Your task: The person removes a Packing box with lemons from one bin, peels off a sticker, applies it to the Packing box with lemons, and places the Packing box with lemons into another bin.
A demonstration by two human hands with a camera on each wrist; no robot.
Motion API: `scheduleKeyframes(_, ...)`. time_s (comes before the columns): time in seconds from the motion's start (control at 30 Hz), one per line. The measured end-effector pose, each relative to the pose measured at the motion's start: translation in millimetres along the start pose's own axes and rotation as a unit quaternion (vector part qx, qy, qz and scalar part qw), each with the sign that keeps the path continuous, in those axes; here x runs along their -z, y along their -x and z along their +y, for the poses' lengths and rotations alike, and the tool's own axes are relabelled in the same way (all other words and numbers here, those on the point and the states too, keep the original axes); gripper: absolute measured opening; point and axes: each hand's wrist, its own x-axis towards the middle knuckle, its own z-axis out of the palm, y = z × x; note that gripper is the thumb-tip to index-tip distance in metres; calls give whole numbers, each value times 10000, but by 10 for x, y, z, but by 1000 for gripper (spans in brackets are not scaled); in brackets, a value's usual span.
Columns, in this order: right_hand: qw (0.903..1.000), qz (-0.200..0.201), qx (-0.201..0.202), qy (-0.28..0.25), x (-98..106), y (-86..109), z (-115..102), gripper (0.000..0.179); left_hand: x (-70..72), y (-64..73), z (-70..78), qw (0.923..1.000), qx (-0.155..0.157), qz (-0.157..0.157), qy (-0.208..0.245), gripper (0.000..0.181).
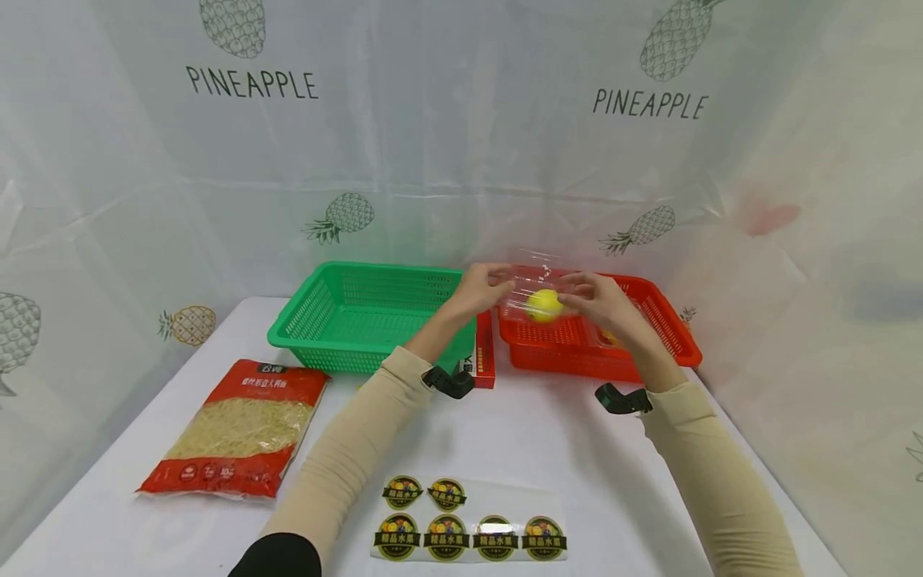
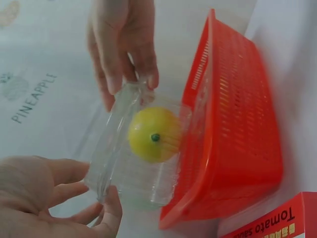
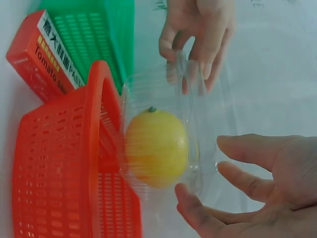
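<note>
A clear plastic clamshell box (image 1: 515, 308) is held up over the front left of the red basket (image 1: 570, 365), with a round yellow fruit (image 3: 156, 148) inside. The fruit's small green stem end (image 2: 155, 137) shows through the plastic. My left hand (image 1: 483, 290) grips one end of the box, its thumb and fingers at the rim (image 2: 101, 186). At the opposite end, my right hand (image 1: 594, 298) holds the box between thumb and fingers, as the left wrist view shows. Both hands are bare, with sleeves to the wrists.
A green basket (image 1: 375, 276) stands left of the red one, with a red Tomato sauce pasta box (image 1: 485, 353) between them. A pasta bag (image 1: 241, 425) lies at left. A sheet of round fruit stickers (image 1: 469, 525) lies in front. A printed plastic curtain (image 1: 433, 144) hangs behind.
</note>
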Motion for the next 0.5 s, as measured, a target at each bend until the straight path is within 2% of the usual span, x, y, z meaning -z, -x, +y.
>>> scheduleKeyframes(0.23, 9972, 202, -196, -697, -38, -15, 14, 56, 151, 136, -28, 9985, 36, -217, 504, 50)
scheduleKeyframes(0.37, 9949, 219, -305, -931, -27, -11, 9, 58, 234, 236, -62, 9983, 162, -238, 503, 48)
scheduleKeyframes(0.5, 9943, 181, -379, -979, -20, -8, -6, 64, 296, 349, -96, 9990, 212, -267, 300, 48)
